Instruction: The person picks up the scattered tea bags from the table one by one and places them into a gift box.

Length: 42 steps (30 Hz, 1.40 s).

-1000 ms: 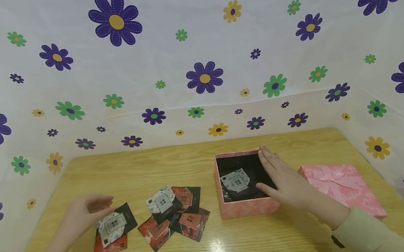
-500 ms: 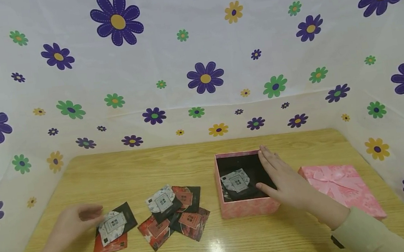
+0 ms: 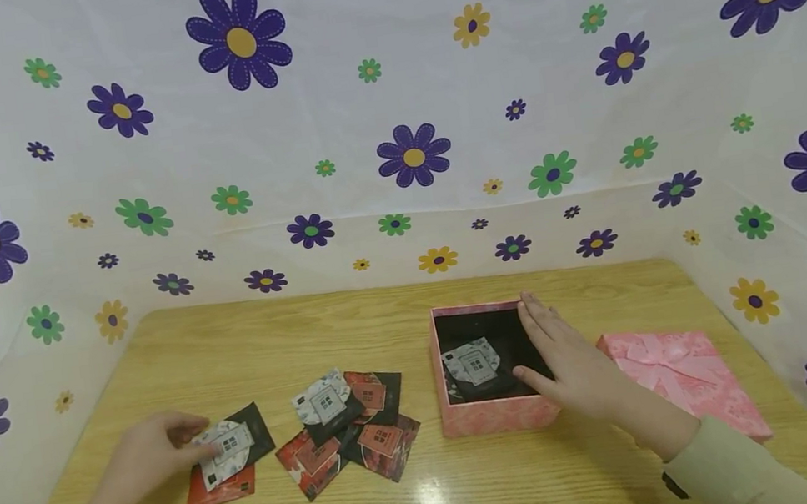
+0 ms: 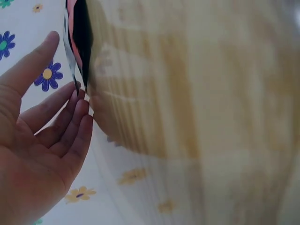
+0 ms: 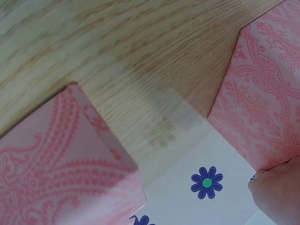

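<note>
Enclosing a wooden table [image 3: 346, 335] at back and sides, white flowered cloth [image 3: 343, 125] runs out of view. On the wood stands an open pink box [image 3: 499, 417], right of its ribboned lid's [image 3: 698, 371] left edge by a gap. The right hand [image 3: 571, 357] rests on the box's rim, fingers together, thumb apart, hiding one corner. The left hand [image 3: 148, 451], thumb spread from fingers, touches a grey-and-black packet [image 3: 234, 449], which partly covers a red packet [image 3: 217, 493]; their lettering is unreadable.

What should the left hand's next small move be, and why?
Probably pinch the gray packet: the left hand has fingertips at its edge, the thumb apparently not yet closed on it, while the right hand rests against the open box, which already holds a similar packet.
</note>
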{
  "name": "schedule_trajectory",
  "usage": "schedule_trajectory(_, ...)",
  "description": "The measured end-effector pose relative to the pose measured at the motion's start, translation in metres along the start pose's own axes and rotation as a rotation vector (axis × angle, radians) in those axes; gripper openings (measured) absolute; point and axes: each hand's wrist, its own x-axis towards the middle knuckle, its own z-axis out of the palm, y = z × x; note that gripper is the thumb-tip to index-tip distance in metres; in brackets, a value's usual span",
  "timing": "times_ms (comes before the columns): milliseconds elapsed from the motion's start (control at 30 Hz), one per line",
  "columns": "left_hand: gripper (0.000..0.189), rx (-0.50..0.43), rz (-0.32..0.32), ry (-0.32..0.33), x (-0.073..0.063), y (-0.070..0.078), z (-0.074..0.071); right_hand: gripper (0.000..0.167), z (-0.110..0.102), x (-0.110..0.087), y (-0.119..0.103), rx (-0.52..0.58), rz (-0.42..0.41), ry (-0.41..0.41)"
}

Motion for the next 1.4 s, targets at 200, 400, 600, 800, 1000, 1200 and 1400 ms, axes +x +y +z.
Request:
schedule_trajectory(200,0.052,0.022,0.027,0.018,0.0,0.005,0.003,0.089,0.002,-0.003,0.0,0.008,0.003,0.008)
schedule_trajectory(400,0.044,-0.008,0.004,0.013,0.002,0.004,0.006,0.089,0.002,-0.002,-0.002,0.014,0.012,0.001)
schedule_trajectory(600,0.029,-0.082,-0.076,0.003,0.005,0.001,0.007,0.09,0.001,-0.002,-0.002,0.006,0.015,-0.008)
schedule_trajectory(800,0.018,-0.149,-0.096,0.017,0.008,0.001,0.007,0.089,0.0,-0.003,-0.002,0.002,0.007,-0.002)
schedule_trajectory(1000,0.028,-0.214,-0.114,-0.002,0.013,0.005,0.0,0.09,0.002,-0.001,-0.002,0.009,0.011,-0.005)
schedule_trajectory(1200,0.031,-0.256,-0.077,0.036,0.023,0.014,-0.009,0.09,0.001,0.0,0.0,0.014,0.029,-0.019)
schedule_trajectory(1400,0.036,-0.223,-0.05,0.021,0.036,0.037,-0.019,0.091,-0.001,0.001,0.0,0.023,0.028,-0.024)
